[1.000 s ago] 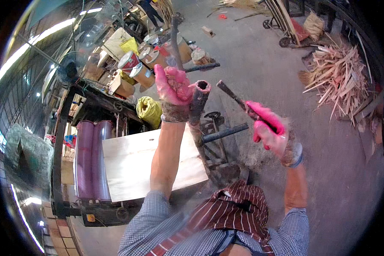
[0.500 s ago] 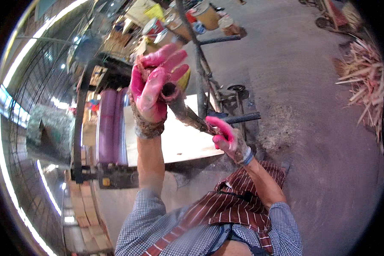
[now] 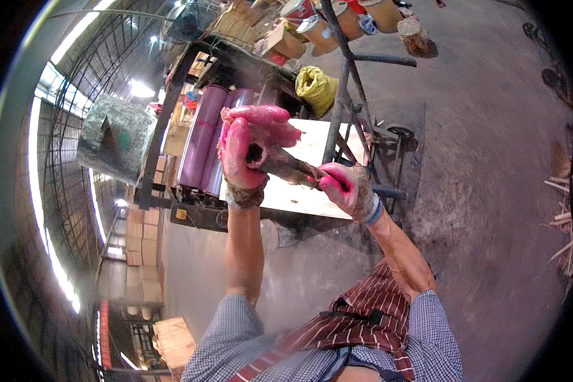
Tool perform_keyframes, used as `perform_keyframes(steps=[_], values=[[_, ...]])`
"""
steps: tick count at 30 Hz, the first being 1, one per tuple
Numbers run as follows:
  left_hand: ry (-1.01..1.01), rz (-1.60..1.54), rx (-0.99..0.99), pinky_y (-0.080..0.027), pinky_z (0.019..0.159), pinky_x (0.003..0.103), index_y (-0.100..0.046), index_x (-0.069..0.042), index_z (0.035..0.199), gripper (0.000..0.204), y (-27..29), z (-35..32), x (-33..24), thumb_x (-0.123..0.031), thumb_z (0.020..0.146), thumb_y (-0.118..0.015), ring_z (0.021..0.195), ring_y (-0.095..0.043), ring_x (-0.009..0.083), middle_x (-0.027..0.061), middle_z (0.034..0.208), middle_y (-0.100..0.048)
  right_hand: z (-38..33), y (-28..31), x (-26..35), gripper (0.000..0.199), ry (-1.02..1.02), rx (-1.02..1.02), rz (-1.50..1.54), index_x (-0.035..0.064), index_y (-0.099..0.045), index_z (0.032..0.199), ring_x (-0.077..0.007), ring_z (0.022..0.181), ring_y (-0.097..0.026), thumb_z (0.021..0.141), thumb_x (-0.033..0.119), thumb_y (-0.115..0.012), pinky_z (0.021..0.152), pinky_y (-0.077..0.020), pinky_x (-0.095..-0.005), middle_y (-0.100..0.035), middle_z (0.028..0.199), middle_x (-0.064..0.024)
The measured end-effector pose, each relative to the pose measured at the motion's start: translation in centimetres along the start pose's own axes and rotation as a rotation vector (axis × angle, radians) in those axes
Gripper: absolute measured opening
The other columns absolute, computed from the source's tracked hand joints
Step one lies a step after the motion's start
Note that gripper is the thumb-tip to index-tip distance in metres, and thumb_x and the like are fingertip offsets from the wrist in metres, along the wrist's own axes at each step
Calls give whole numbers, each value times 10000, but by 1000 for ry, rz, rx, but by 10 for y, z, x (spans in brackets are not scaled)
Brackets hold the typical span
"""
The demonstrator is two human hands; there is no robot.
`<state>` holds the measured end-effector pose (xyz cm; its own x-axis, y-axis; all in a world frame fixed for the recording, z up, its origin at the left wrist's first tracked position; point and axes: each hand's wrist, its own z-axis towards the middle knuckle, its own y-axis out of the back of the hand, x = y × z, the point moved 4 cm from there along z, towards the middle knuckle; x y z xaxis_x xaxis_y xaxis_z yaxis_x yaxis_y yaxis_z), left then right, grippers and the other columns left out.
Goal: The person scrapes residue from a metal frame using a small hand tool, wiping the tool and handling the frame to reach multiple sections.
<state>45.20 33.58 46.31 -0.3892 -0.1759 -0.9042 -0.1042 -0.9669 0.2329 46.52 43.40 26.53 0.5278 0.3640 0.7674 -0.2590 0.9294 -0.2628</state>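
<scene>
My left hand, in a pink-coated glove with a grimy cuff, is closed about the wide end of a dark, dirty tube. Its fingers bend over above the tube's round hollow mouth, which faces up toward me. The tube slants down to the right and narrows. At that narrower end my right hand, gloved the same way, grips it with thumb and fingers closed. Beyond both hands lies a pale, flat sheet on a machine bed, and the tube is held above it.
Purple rollers stand left of the sheet. A metal frame with protruding bars rises right of my hands. Behind are a yellow sack and several drums. Wood strips lie at the far right.
My view has swung left, so the surroundings sit further right. The left hand's spread fingers have drawn together over the tube. Both hands now hold it closer together.
</scene>
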Motion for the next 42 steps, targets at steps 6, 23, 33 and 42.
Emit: perform_keyframes(steps=[6,23,33,42], values=[[12,-196,-16,-549,610,352,-601,25,958,290,1,7,2,-254,975,-520,629,-648,245,164,818,-644,23,2,30,301,-126,148,218,43,-709,968,-149,582,-605,1015,317,-594,559,-484,-295,-636,685,-64],[21,-253,14,-564,622,366,-516,-78,1007,86,8,6,3,-157,990,-547,700,-653,242,147,880,-627,12,-1,62,482,-498,185,161,30,-720,957,-81,556,-464,1051,442,-490,541,-370,-269,-479,604,50],[145,-303,-260,-512,541,289,-601,-19,1000,146,11,-4,1,-114,934,-689,656,-652,159,87,818,-666,-14,34,50,538,-690,209,236,21,-693,1137,-45,516,-449,1004,520,-542,483,-324,-232,-493,587,69],[347,-208,-370,-495,549,266,-591,6,1000,217,18,-2,-9,-182,941,-681,613,-620,111,44,717,-650,87,114,103,472,30,544,-336,10,-637,1276,-147,630,-662,975,373,-646,590,-513,-294,-735,869,-72]])
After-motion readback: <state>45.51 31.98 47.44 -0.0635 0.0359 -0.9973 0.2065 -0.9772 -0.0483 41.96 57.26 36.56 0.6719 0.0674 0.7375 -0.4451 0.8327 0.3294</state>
